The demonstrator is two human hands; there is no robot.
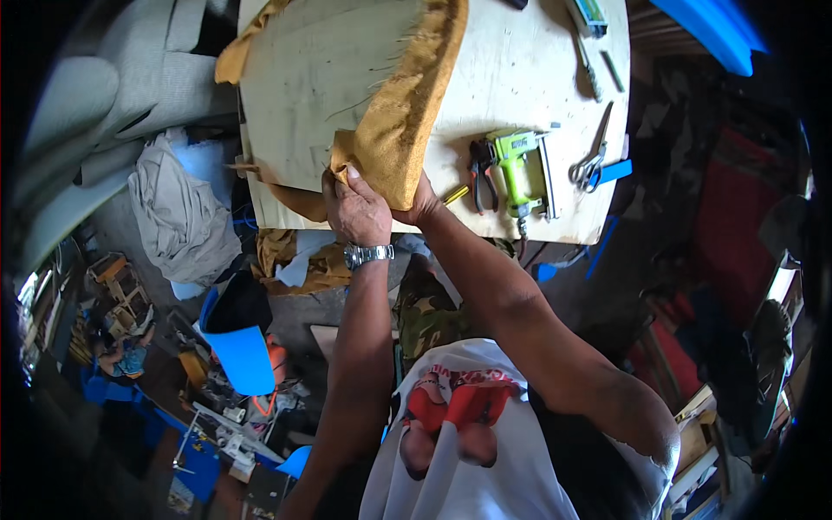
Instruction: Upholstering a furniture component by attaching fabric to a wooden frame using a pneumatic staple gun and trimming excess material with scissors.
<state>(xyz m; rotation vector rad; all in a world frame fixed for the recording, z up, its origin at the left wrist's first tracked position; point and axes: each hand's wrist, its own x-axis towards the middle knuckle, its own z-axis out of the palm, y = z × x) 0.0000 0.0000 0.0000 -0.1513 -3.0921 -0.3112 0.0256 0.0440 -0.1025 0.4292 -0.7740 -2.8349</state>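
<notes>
A long strip of mustard-tan upholstery fabric [400, 143], with frayed threads along its left edge, runs over a pale wooden board [303, 113]. At its near end my left hand [360, 211] is closed, thumb and fingers pinching a folded corner of the fabric. My right hand [421, 201] grips the same end from the right side; its fingers are mostly hidden behind the fabric. Right of my hands lie a small yellow-handled tool [456, 194], a pair of red-and-black pliers [483, 177] and a lime-green staple gun [518, 173] with a hose.
Scissors [593, 163] and a blue strip [615, 172] lie near the board's right edge. A thin pointed tool [592, 76] and a small green box [589, 16] are farther back. Grey cushions [178, 87] stand at left; crumpled grey cloth [178, 208] and a blue chair [240, 355] are below.
</notes>
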